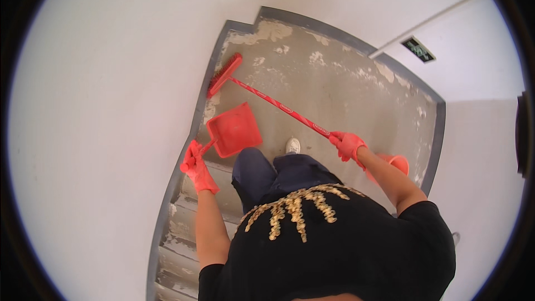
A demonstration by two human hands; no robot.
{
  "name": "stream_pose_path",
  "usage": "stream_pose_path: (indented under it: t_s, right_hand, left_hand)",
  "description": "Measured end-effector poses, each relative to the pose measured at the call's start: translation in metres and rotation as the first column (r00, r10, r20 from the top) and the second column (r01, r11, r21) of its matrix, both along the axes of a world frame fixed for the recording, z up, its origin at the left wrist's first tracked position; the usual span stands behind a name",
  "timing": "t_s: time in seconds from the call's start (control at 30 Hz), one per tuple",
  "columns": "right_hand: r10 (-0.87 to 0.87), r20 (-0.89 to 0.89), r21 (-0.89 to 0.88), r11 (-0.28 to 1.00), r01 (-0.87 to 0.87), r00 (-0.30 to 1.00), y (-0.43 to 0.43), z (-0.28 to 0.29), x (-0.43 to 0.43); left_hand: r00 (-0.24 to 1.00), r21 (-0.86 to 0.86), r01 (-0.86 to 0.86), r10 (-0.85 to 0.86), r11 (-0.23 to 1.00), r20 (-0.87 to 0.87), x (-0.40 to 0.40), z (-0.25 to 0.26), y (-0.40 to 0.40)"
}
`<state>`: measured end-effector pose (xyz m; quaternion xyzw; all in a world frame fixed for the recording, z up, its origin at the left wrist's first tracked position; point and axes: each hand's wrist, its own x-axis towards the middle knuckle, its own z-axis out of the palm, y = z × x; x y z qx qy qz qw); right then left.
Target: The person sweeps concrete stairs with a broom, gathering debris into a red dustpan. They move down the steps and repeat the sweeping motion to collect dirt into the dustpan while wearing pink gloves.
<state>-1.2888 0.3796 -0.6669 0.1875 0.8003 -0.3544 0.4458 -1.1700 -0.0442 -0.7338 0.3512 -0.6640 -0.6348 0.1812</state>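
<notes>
My left hand (196, 165), in a pink rubber glove, grips the handle of a red plastic dustpan (237, 129). The pan is low over the landing near the top of the stairs, its open side turned away from that hand. My right hand (347, 145), gloved the same way, is closed around the red pole (284, 108) of a push broom. Far to the left, the broom's red head (225, 76) lies against the foot of the wall, bristles towards the grey skirting band. Whether the pan touches the floor I cannot tell.
A red plastic bucket (399, 164) stands behind my right forearm, partly hidden. Concrete stairs (182, 255) run along the left wall beside me. The landing floor (309, 79) has pale, worn patches. An exit sign (418, 49) is mounted on the right wall.
</notes>
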Motion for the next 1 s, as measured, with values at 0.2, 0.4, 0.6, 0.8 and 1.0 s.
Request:
stream_pose_path:
  t_s: [0.2, 0.4, 0.6, 0.8, 1.0]
  right_hand:
    - [0.45, -0.193, 0.406, 0.846, -0.347, 0.872, 0.106, 0.009, -0.004]
    - [-0.044, -0.047, 0.421, 0.905, 0.059, 0.998, 0.198, 0.084, 0.048]
    - [-0.319, -0.094, 0.492, 0.809, 0.323, 0.943, 0.203, 0.169, 0.059]
    - [-0.19, -0.109, 0.425, 0.878, 0.218, 0.976, 0.149, 0.197, 0.007]
    - [0.386, -0.027, 0.259, 0.894, -0.366, 0.922, 0.066, 0.123, -0.075]
  left_hand:
    - [0.97, 0.068, -0.196, 0.183, 0.978, 0.158, -0.019, -0.023, 0.025]
    - [0.871, -0.052, -0.289, 0.285, 0.956, 0.401, -0.015, -0.044, 0.024]
    - [0.646, -0.036, 0.152, -0.072, 0.988, 0.76, 0.03, -0.114, 0.012]
    - [0.587, 0.459, 0.558, -0.72, 0.691, 0.371, -0.065, -0.091, 0.102]
    - [0.284, -0.016, 0.957, -0.926, 0.289, 0.249, -0.242, -0.026, 0.183]
